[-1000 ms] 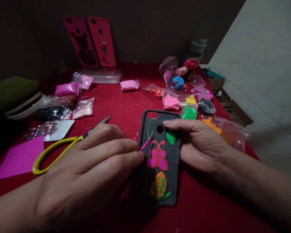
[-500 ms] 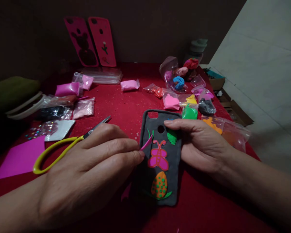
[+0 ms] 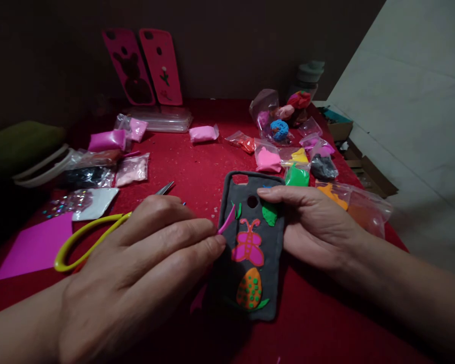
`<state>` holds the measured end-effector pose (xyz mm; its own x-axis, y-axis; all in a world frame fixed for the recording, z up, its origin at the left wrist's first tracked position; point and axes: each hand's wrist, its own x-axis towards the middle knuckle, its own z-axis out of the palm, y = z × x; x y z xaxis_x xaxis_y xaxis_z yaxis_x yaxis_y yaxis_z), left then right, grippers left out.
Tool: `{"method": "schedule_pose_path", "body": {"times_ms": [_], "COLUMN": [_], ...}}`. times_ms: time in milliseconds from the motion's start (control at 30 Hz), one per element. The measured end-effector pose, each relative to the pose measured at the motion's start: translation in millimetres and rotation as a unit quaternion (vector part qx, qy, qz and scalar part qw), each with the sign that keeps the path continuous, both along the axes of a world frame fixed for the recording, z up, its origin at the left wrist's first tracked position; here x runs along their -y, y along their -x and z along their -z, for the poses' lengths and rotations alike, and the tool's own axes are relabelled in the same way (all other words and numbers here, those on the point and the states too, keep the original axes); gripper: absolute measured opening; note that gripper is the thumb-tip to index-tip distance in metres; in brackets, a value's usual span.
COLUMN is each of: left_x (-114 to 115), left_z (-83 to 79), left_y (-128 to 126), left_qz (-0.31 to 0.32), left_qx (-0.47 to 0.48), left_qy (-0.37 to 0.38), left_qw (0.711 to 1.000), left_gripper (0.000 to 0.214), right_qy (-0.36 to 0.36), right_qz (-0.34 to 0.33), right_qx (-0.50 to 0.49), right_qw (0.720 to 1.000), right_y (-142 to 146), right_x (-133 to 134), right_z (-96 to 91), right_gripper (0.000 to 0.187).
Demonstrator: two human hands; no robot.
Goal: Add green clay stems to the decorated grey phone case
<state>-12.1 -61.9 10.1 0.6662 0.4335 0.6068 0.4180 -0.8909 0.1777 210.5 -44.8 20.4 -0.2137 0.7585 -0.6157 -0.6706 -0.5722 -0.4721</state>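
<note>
My right hand (image 3: 318,222) grips the right edge of a dark grey phone case (image 3: 227,273), thumb on its face near the round hole. Clay shapes decorate the case: a pink-and-orange butterfly (image 3: 247,247), an orange egg shape with green dots (image 3: 249,289) and green leaves (image 3: 269,213). From the left, my left hand (image 3: 155,268) pinches a slender pink clay modelling tool (image 3: 227,221). Its pointed end lies over the case's left side, beside small green blades. The tool's other end shows below my fingers; its middle is hidden by them.
Yellow-handled scissors (image 3: 66,247) lie partly under my left hand, near a magenta sheet (image 3: 34,245). Bagged clay, such as a green packet (image 3: 298,175), surrounds the work on the red cloth (image 3: 174,167). Two decorated cases (image 3: 161,65) lean against the back wall.
The pink tool's tip has shifted slightly left and up over the case, and my left hand has tilted a little. My right hand keeps the case in nearly the same place.
</note>
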Motion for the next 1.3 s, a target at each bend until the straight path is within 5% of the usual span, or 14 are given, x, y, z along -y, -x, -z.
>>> {"method": "schedule_pose_path", "body": {"times_ms": [200,567,1300], "left_x": [-3.6,-2.7,-10.0], "left_z": [-3.3,-6.1,-10.0], "left_y": [2.7,-2.8,-1.8], "left_qz": [0.037,0.000,0.027], "left_qx": [-0.058,-0.044,-0.002], "left_qy": [-0.035,-0.015,0.000], "left_qw": [0.997,0.999,1.000], "left_gripper": [0.025,0.021,0.012], "right_qy": [-0.005,-0.018,0.003], "right_qz": [0.001,-0.005,-0.004], "right_qx": [0.005,-0.008,0.001], "right_qw": [1.000,1.000,1.000], "right_y": [-0.6,-0.8,0.6], "right_x": [0.4,2.2,1.8], "right_z": [-0.5,0.1,-1.5], "right_gripper": [0.016,0.016,0.016]}}
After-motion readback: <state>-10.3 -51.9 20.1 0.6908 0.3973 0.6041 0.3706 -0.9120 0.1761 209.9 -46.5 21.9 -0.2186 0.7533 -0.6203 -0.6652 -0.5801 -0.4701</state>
